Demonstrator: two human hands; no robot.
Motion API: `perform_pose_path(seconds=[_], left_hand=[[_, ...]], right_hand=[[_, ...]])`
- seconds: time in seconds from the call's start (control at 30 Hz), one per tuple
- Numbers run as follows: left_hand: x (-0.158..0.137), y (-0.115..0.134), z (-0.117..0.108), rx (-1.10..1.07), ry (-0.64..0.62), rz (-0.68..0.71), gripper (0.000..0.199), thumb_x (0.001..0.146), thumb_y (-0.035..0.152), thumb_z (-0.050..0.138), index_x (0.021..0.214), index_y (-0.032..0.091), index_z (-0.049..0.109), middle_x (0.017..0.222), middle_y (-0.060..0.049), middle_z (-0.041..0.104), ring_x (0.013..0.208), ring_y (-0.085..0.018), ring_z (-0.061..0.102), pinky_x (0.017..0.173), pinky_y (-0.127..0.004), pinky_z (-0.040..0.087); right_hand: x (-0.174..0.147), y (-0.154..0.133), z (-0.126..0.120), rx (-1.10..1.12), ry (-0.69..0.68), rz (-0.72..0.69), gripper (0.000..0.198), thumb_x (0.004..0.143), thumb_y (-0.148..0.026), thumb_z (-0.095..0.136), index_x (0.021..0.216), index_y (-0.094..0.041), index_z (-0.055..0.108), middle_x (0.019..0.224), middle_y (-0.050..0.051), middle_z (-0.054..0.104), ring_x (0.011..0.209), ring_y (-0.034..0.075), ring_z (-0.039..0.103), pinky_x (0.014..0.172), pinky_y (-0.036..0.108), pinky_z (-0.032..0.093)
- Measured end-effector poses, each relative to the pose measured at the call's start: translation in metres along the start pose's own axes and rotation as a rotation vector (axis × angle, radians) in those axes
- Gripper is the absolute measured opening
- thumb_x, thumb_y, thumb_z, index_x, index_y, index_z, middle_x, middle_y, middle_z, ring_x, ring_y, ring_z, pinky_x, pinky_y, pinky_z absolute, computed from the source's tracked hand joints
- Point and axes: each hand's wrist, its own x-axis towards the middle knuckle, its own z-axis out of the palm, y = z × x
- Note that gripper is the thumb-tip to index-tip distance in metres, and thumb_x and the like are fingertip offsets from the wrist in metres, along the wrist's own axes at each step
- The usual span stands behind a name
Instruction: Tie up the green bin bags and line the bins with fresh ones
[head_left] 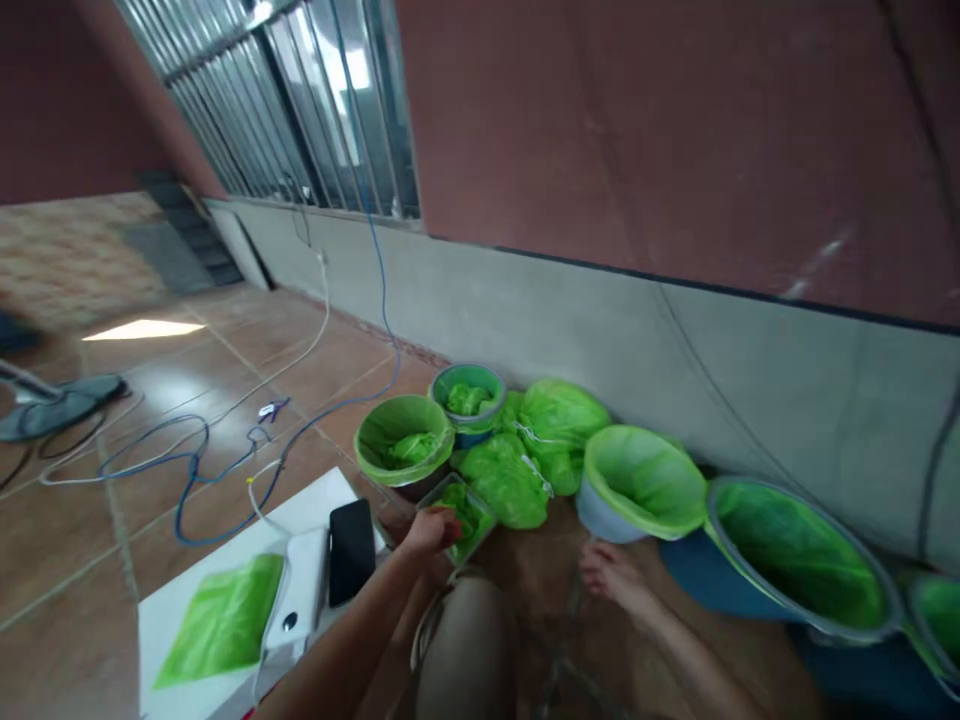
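My left hand [433, 530] is over the near edge of a small square bin [480, 535] with crumpled green bag material inside. Its fingers are curled in, and whatever they may hold is hidden. My right hand [606, 572] hovers low in front of a pale round bin [600, 510] lined with a green bag [649, 470]. Those fingers are curled too; a faint, blurred pale streak runs below them, and I cannot make out any object in them. Between the hands, tied green bags [517, 480] with white drawstrings lie against the wall.
Two round bins, a brown one [409, 490] and a grey-rimmed one [495, 405], stand left. A blue bin [720, 575] with green lining stands right. A white box [161, 610] bears a folded green sheet [225, 615], a phone [351, 555] and a white device [298, 590]. Cables [199, 460] cross the floor.
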Motion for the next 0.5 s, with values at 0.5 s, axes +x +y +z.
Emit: perform_pose_path(seconds=[0.5], left_hand=[[0.176,0.105,-0.199,0.832,0.435,-0.064,0.046,0.091,0.032,0.055,0.128,0.005,0.051,0.125,-0.022,0.059,0.112,-0.029,0.06,0.088,-0.035,0.052]], right_hand=[[0.112,-0.129,0.303,-0.385,-0.242,-0.045,0.026,0.085,-0.04,0.059,0.09,-0.014,0.057,0.068,0.002,0.061,0.05,0.012,0.058,0.039,0.019,0.043]])
